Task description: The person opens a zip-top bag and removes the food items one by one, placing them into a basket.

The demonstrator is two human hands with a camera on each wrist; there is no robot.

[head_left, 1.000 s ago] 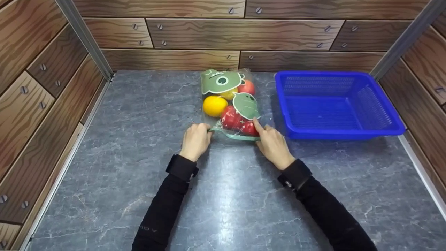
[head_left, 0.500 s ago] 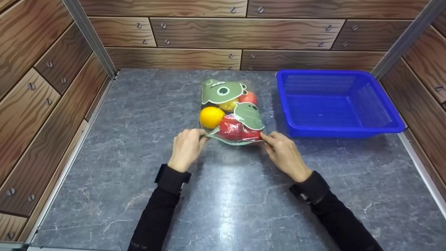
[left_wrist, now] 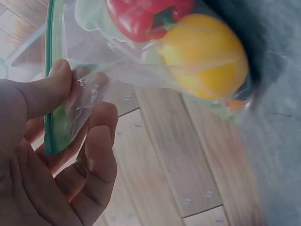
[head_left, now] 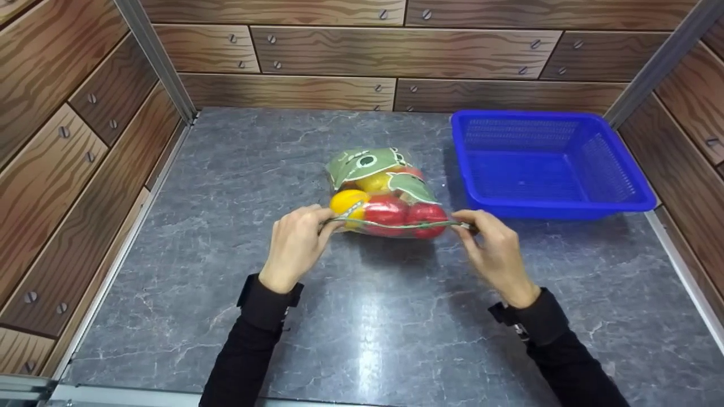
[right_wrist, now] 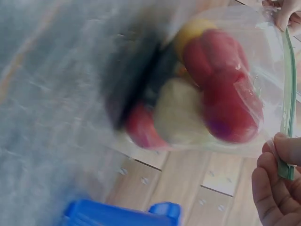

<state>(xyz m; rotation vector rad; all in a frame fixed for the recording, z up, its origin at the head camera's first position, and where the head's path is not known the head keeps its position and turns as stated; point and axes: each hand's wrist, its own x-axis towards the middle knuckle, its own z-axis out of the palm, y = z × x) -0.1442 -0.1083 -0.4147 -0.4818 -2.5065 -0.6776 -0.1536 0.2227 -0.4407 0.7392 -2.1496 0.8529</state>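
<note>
A clear zip bag (head_left: 370, 163) with green cartoon prints hangs from both hands, its top edge raised toward me. Whether its bottom still touches the table cannot be told. My left hand (head_left: 297, 243) pinches the left end of the green zip strip (head_left: 390, 226) between thumb and fingers. At the strip's other end, my right hand (head_left: 498, 251) pinches the corner the same way. Through the plastic I see an orange-yellow fruit (left_wrist: 207, 56), a red bell pepper (left_wrist: 136, 19), more red produce (right_wrist: 230, 106) and a pale, blurred round piece (right_wrist: 178, 113).
To the right stands a blue plastic basket (head_left: 526, 175) with perforated sides. The grey marbled tabletop (head_left: 237, 164) is bounded by wood-print walls (head_left: 322, 51) at the back and sides. A metal edge (head_left: 136, 394) runs along the front.
Both hands have drawn the bag toward me and raised its zip edge. They have moved farther apart, stretching the strip. The right hand went from a pointing finger on the bag to pinching its corner.
</note>
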